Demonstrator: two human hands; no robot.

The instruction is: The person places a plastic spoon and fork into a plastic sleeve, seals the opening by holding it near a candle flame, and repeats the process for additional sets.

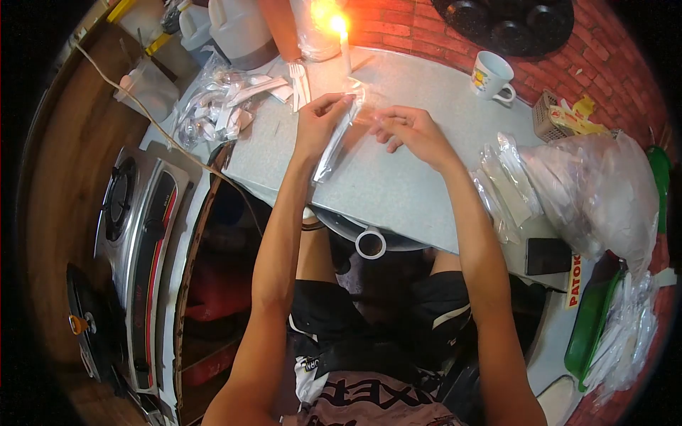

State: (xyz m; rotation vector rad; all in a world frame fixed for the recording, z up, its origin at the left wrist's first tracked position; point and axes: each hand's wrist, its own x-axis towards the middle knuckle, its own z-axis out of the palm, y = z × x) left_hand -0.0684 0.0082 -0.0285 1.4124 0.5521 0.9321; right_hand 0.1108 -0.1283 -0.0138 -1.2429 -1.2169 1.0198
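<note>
So the left hand (323,128) has the long clear packet (332,149) with white stuff inside, held near its top end. That grip is closed, thumb and fingertips pinched on the plastic. The packet slants over the near-middle of the pale surface (412,188), its lower end pointing to about 7 o'clock.

Right hand (412,131) is just beside the packet's top end, at 3 o'clock from the left one. Its fingers are curled with the thumb close to them, but I can't tell if they're clamped on any of the clear plastic.

Going round from the packet: a lit white candle (346,55) stands upright at 12, near both hands. White plastic forks (299,84) lie at 11, and a heap of wrapped utensils (217,113) sits between 9 and 10. Gas stove (145,263) is over at 8. The printed mug (492,77) is upright at 2, the small basket (548,117) is around 3, and a big, bulging clear bag (604,188) is between 3 and 4, with flat wrapped packs (506,188) beside it.
</note>
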